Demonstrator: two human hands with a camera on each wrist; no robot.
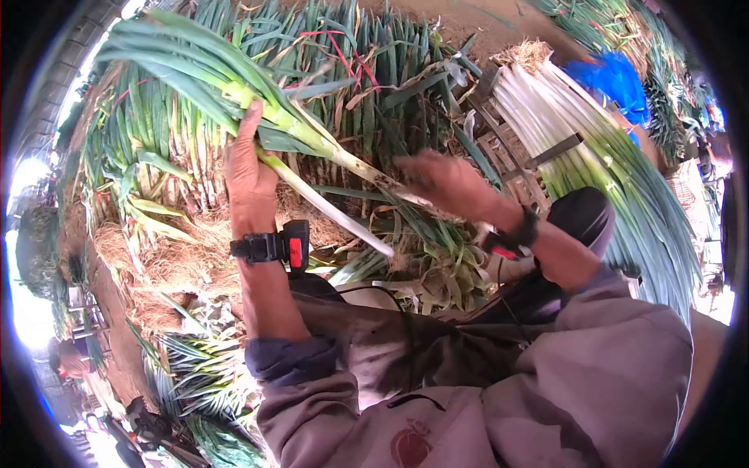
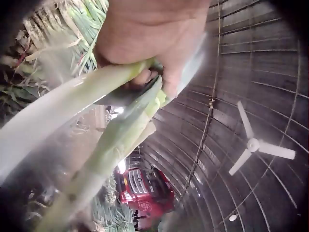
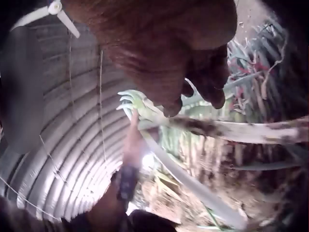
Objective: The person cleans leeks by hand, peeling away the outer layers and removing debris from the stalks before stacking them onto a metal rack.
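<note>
My left hand (image 1: 251, 171) grips two leeks by their green part, the thumb laid along them. The thicker leek (image 1: 316, 140) slants down to the right and has dark, soiled patches on its lower stalk. Below it hangs a thinner leek (image 1: 335, 209) with a clean white shank. In the left wrist view both stalks come out from under the curled fingers (image 2: 141, 77). My right hand (image 1: 452, 183), blurred in the head view, is beside the thicker leek's soiled stalk. Its loosely bent fingers (image 3: 212, 94) hang just above that stalk in the right wrist view.
Bundled unpeeled leeks (image 1: 351, 86) stand behind the hands, some tied with red string. A pile of white-shanked leeks (image 1: 577, 125) lies on a rack at right, near a blue plastic bag (image 1: 612, 86). Loose leaf scraps (image 1: 445, 273) lie before the knees. A red truck (image 2: 145, 188) stands farther off.
</note>
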